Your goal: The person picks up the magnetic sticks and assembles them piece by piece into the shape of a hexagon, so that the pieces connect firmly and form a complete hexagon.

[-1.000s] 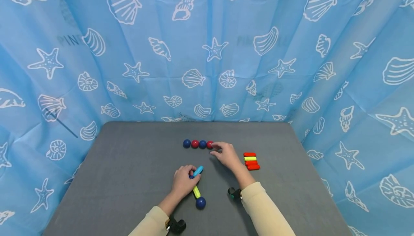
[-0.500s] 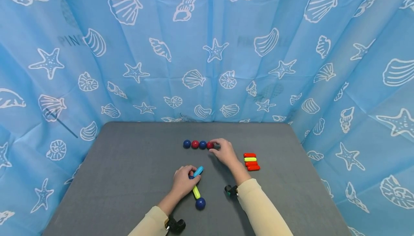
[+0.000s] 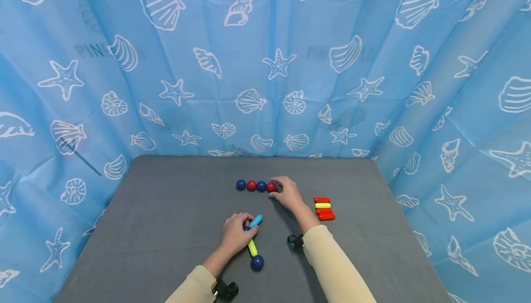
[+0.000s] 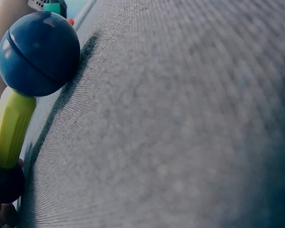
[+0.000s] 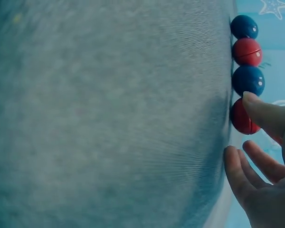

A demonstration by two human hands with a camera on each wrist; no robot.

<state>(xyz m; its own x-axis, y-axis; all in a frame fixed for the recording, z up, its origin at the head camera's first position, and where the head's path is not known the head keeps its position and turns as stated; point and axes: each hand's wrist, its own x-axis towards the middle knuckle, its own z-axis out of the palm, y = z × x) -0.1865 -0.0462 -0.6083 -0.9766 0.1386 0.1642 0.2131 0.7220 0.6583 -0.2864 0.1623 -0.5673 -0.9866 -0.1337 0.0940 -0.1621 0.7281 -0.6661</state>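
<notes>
My left hand (image 3: 236, 234) grips a joined piece of balls and rods at its middle dark blue ball (image 3: 247, 228), mostly hidden by the fingers. A light blue rod (image 3: 256, 220) sticks out beyond that hand. Toward me, a yellow-green rod (image 3: 252, 248) leads to another blue ball (image 3: 257, 263), seen large in the left wrist view. At the far part of the table, my right hand (image 3: 289, 197) has thumb and index finger around the red ball (image 3: 271, 187) at the right end of a row. In the right wrist view the thumb lies against this red ball (image 5: 242, 116); the other fingers are spread.
The row continues leftward with a blue ball (image 3: 261, 186), a red ball (image 3: 251, 185) and a blue ball (image 3: 241, 184). Red rods (image 3: 326, 217) and a yellow-green rod (image 3: 322, 205) lie stacked side by side at right. A blue shell-patterned curtain (image 3: 265, 109) borders the grey table (image 3: 174, 192).
My right hand has moved slightly forward, its thumb and index finger closing around the end red ball. The left hand keeps its hold, and the view has shifted a little.
</notes>
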